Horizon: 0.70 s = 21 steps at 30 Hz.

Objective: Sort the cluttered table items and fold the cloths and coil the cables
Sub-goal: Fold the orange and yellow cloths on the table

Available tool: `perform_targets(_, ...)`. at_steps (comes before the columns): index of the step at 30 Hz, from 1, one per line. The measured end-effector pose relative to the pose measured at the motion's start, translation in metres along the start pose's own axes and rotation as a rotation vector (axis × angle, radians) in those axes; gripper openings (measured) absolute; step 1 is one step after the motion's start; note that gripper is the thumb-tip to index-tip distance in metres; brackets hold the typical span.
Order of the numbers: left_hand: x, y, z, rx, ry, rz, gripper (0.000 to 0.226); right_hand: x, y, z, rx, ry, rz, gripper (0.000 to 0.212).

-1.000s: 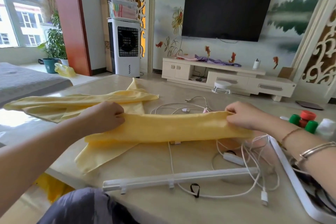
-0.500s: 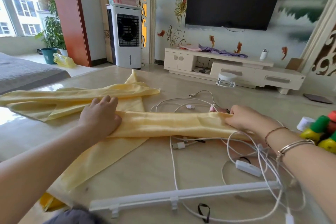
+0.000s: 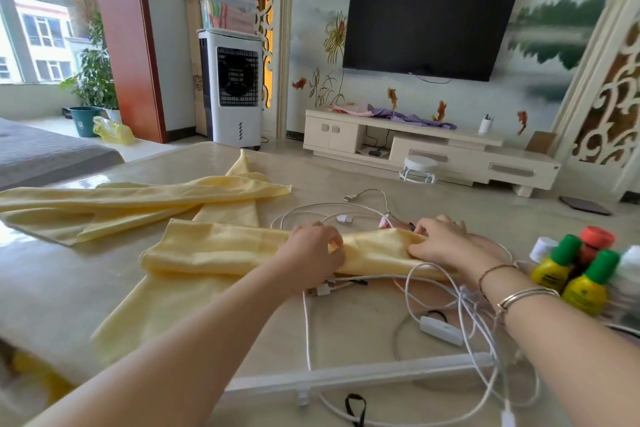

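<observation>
1. On table [image 3: 346, 166], among white cables [image 3: 408, 288]: yellow cloth [image 3: 225, 246], mid-fold.
2. Pinched by left hand [image 3: 311, 250] at middle; right hand [image 3: 440, 239] fingers curled on end.
3. Next, judged: folding end over, cables avoided.

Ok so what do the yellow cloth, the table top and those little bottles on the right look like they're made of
The yellow cloth looks like thin woven fabric with a matte finish: it drapes and creases softly. The table top looks like polished stone or a glossy laminate; it mirrors the window light, and which one I cannot tell. The small yellow bottles look like glossy plastic with smooth green caps.
</observation>
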<state>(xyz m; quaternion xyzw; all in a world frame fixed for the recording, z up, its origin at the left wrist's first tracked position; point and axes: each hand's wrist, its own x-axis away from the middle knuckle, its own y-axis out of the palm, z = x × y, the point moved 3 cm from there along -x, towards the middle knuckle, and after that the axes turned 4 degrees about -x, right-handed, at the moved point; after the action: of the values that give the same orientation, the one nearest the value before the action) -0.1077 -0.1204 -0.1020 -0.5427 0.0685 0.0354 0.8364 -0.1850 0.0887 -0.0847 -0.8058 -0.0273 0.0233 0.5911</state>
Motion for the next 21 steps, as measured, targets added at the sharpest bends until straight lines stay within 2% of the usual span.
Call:
perform_targets(4, -0.001, 0.012, 0.001, -0.056, -0.029, -0.011, 0.04, -0.005, -0.011, 0.001, -0.194, -0.061, 0.114, 0.01)
perform_targets(8, 0.001, 0.015, 0.004, -0.075, -0.009, -0.042, 0.052, -0.008, -0.025, -0.005, -0.455, -0.138, 0.123, 0.006)
perform_targets(12, 0.001, 0.017, 0.003, -0.09, 0.0, -0.029, 0.058, -0.01, -0.035, -0.014, -0.545, -0.086, 0.115, 0.014)
perform_targets(14, 0.001, 0.017, 0.003, -0.073, 0.003, -0.036, 0.06, -0.006, -0.04, -0.023, -0.617, -0.038, 0.046, 0.021)
perform_targets(18, 0.002, 0.015, 0.002, -0.078, 0.022, -0.029, 0.061, 0.007, -0.049, -0.055, -0.837, 0.04, -0.225, 0.009)
perform_targets(21, 0.001, 0.009, 0.002, 0.052, 0.031, -0.004, 0.047, 0.011, -0.047, -0.085, -0.997, -0.04, -0.397, 0.015)
